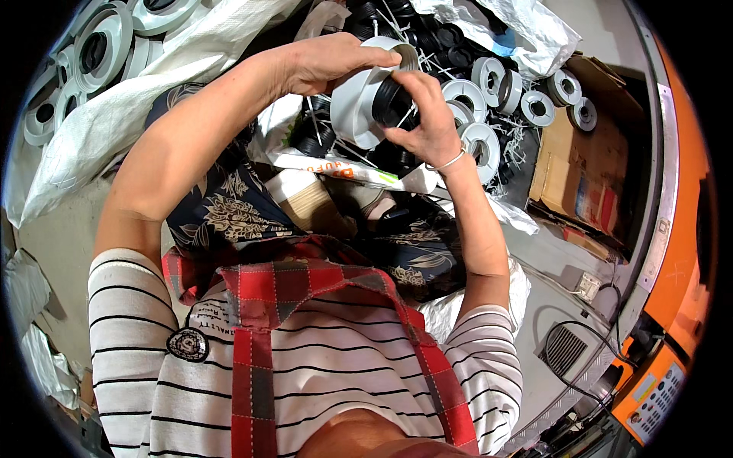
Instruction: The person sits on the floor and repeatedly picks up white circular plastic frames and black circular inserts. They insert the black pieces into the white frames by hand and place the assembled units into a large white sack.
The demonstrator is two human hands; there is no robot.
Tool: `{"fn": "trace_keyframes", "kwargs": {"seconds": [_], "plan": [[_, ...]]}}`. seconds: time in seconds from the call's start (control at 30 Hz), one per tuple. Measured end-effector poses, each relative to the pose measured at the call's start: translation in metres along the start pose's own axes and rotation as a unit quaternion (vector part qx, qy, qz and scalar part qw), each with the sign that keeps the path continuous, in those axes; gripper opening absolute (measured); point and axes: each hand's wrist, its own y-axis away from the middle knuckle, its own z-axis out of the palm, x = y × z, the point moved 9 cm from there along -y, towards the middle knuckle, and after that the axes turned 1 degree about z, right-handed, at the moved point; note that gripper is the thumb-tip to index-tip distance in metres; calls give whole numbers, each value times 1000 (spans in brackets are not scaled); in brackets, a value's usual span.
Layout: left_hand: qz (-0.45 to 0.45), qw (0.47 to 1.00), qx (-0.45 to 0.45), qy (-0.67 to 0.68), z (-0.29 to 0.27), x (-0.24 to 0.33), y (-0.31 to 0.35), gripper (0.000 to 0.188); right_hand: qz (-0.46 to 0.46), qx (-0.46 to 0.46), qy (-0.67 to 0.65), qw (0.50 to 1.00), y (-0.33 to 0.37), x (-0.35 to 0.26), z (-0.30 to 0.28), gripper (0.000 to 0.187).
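Both my hands are raised over a heap of plastic parts. My left hand (330,62) is closed on the far side of a light grey flanged plastic fitting (353,111), its thumb lying over the rim. My right hand (429,118) curls its fingers and thumb around a black ribbed plastic ring (391,103), which sits against the grey fitting's near right side. Whether the ring is seated inside the fitting I cannot tell. Below them lie more black ribbed parts (311,139) with thin white plastic strips.
Several grey flanged rings (481,149) lie right of my hands. A white woven sack (84,164) with grey flanged parts (103,46) stands at the left. An opened cardboard box (573,179) is at the right, beside orange machinery (657,389) and a black cable (565,374).
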Motion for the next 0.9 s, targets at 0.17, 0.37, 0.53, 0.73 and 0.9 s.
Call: {"fn": "trace_keyframes", "kwargs": {"seconds": [0.17,0.37,0.53,0.73,0.9], "plan": [[178,977,14,-116,12,21,-3,42,383,7,-540,749,29,78,59,62],[489,745,352,-287,-28,145,88,53,348,-22,70,935,33,133,-2,77],[533,468,572,-412,-36,156,154,76,443,-243,306,807,103,208,40,81],[265,926,255,-90,-39,64,24,40,337,58,85,936,53,179,7,65],[90,976,188,67,-25,4,-14,56,147,9,-373,916,-2,50,23,59]]}}
